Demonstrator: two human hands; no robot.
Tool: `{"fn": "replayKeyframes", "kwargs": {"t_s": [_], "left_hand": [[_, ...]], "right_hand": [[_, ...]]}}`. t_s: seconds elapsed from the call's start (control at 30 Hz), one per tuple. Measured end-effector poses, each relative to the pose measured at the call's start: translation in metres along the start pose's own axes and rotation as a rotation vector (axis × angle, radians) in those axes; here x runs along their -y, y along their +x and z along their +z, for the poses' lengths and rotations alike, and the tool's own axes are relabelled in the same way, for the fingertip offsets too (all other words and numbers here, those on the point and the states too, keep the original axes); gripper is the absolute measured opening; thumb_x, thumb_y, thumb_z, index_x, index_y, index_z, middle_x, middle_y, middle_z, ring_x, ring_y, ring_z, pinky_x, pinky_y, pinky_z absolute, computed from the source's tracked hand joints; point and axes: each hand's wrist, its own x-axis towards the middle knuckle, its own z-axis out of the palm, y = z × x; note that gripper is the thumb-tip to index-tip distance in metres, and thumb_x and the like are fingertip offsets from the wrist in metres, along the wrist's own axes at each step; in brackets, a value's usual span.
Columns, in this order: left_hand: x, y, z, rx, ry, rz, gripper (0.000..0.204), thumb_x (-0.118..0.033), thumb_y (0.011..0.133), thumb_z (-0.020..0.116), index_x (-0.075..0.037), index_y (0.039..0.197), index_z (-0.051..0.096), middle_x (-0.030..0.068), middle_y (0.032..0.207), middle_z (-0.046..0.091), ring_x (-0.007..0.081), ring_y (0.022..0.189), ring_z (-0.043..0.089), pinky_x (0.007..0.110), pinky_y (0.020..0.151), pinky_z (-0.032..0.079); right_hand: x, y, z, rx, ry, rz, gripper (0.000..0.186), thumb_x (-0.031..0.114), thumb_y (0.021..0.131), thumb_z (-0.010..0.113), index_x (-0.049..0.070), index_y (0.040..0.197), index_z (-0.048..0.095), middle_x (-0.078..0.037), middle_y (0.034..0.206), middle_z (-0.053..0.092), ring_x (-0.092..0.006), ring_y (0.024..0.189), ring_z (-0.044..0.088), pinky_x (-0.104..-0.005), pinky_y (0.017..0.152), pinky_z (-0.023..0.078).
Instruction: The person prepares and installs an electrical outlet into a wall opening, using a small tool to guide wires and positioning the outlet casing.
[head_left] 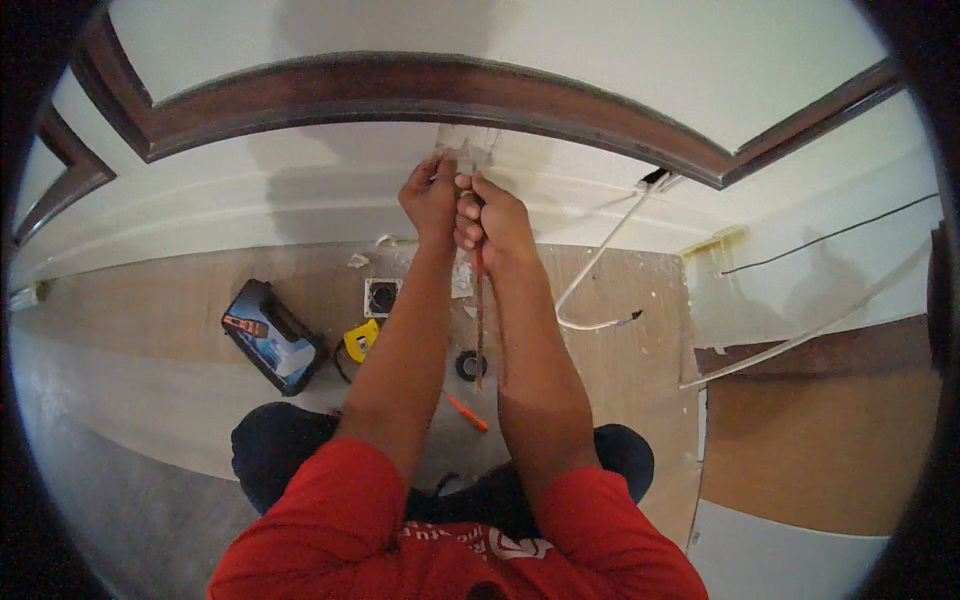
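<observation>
Both arms reach forward to a rough, broken patch (468, 142) low on the white wall. My left hand (432, 202) is closed, fingertips pinched together beside the patch; what they hold, if anything, is too small to make out. Close against it on the right, my right hand (495, 218) is wrapped round a long thin reddish-brown strip (480, 330), whose length hangs down between my forearms. Beyond the fists, a pale piece shows at the patch, partly hidden by my fingers.
On the floor lie a black case (275, 337), a yellow tape measure (361, 341), a square white fitting (381, 297), a black tape roll (470, 366) and an orange-handled tool (466, 411). White cable (603, 246) trails from a wall hole at right. Dark wooden moulding (400, 88) crosses above.
</observation>
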Motion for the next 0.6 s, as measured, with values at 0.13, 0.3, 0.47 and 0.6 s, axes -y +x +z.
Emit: {"fn": "replayKeyframes", "kwargs": {"t_s": [0.13, 0.3, 0.47, 0.6], "left_hand": [[0.009, -0.002, 0.014, -0.019, 0.075, 0.354, 0.021, -0.011, 0.081, 0.071, 0.002, 0.098, 0.070, 0.0074, 0.100, 0.066, 0.0162, 0.070, 0.065, 0.028, 0.065, 0.052], [0.003, -0.010, 0.022, 0.011, 0.309, 0.418, 0.015, -0.011, 0.081, 0.070, -0.002, 0.094, 0.069, 0.0116, 0.096, 0.066, 0.0191, 0.068, 0.066, 0.031, 0.063, 0.052], [-0.013, -0.015, 0.014, 0.035, 0.506, 0.565, 0.021, -0.010, 0.081, 0.068, -0.005, 0.101, 0.068, 0.0115, 0.092, 0.066, 0.0204, 0.068, 0.067, 0.032, 0.063, 0.053], [-0.017, -0.013, 0.018, 0.030, 0.533, 0.556, 0.023, -0.010, 0.080, 0.067, -0.005, 0.102, 0.068, 0.0118, 0.090, 0.066, 0.0213, 0.067, 0.067, 0.033, 0.063, 0.053]], "right_hand": [[0.010, -0.003, -0.011, -0.165, -0.369, -0.121, 0.026, 0.024, 0.100, 0.048, 0.003, 0.102, 0.063, -0.002, 0.061, 0.050, -0.0145, 0.046, 0.049, -0.0317, 0.044, 0.039], [0.008, 0.020, -0.047, -0.356, -1.195, -0.849, 0.026, 0.020, 0.095, 0.052, 0.002, 0.097, 0.070, -0.019, 0.081, 0.069, -0.0338, 0.072, 0.068, -0.0433, 0.065, 0.052], [0.002, 0.015, -0.028, -0.565, -1.409, -0.727, 0.024, 0.019, 0.093, 0.053, 0.003, 0.098, 0.070, -0.023, 0.090, 0.069, -0.0417, 0.085, 0.066, -0.0484, 0.075, 0.051], [0.002, 0.015, -0.023, -0.620, -1.360, -0.814, 0.023, 0.020, 0.092, 0.054, 0.004, 0.097, 0.070, -0.023, 0.087, 0.068, -0.0418, 0.083, 0.066, -0.0493, 0.073, 0.051]]}}
